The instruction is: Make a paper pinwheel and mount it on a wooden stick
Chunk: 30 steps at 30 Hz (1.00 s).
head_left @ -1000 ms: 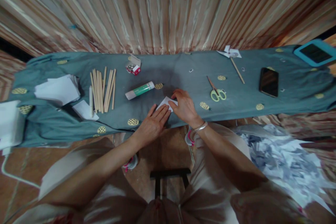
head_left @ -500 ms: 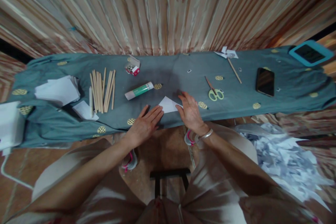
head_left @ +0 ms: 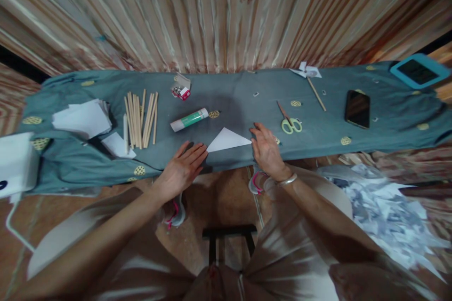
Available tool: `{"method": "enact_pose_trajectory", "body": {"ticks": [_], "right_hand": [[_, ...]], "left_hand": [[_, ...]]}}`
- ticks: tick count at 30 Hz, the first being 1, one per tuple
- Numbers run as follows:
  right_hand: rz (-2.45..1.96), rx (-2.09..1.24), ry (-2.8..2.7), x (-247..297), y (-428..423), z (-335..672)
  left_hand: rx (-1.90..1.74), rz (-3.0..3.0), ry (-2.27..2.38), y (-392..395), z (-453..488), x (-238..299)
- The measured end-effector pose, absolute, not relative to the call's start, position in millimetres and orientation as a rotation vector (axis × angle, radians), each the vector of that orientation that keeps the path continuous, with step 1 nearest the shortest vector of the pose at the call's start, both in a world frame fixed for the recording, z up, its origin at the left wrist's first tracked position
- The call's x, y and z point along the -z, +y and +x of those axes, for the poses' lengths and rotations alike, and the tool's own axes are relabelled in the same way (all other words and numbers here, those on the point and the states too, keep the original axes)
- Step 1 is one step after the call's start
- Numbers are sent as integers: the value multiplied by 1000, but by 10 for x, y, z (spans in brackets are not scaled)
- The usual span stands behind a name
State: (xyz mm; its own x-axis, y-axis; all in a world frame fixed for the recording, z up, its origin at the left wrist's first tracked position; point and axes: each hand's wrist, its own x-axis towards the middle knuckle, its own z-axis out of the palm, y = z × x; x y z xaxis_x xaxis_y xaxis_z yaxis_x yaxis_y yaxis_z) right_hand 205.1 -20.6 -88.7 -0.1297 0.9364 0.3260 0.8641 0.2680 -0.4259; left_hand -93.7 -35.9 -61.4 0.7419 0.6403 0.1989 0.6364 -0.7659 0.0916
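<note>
A white paper folded into a triangle [head_left: 227, 140] lies flat on the grey-blue cloth [head_left: 240, 99] near the table's front edge. My left hand [head_left: 181, 169] rests flat and open just left of the paper, fingertips near its left corner. My right hand [head_left: 265, 148] lies open at the paper's right tip, fingers spread, a silver bangle on the wrist. Neither hand holds anything.
A glue stick [head_left: 189, 119] lies behind the paper, with wooden sticks [head_left: 140, 119], white paper sheets [head_left: 82, 118] and a small box [head_left: 181, 89] to the left. Green scissors [head_left: 290, 122], a paper pinwheel [head_left: 311, 80], a phone [head_left: 357, 108] and a blue tablet [head_left: 419, 70] lie right. Paper scraps [head_left: 384, 211] cover the floor.
Both hands have slid apart off the paper, left hand to the left and right hand to the right. The folded triangle now lies fully uncovered between them.
</note>
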Motion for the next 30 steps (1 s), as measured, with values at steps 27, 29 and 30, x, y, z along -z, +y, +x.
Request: {"method": "enact_pose_trajectory", "body": {"ticks": [27, 29, 30], "right_hand": [[-1213, -1579, -1280, 495, 155, 1782], [-1194, -1564, -1270, 479, 159, 1792], [-1188, -1545, -1277, 474, 162, 1796]], "left_hand": [[-443, 2466, 1328, 42, -458, 462], [-532, 2329, 1331, 82, -460, 505], [-566, 2260, 1329, 100, -463, 524]]}}
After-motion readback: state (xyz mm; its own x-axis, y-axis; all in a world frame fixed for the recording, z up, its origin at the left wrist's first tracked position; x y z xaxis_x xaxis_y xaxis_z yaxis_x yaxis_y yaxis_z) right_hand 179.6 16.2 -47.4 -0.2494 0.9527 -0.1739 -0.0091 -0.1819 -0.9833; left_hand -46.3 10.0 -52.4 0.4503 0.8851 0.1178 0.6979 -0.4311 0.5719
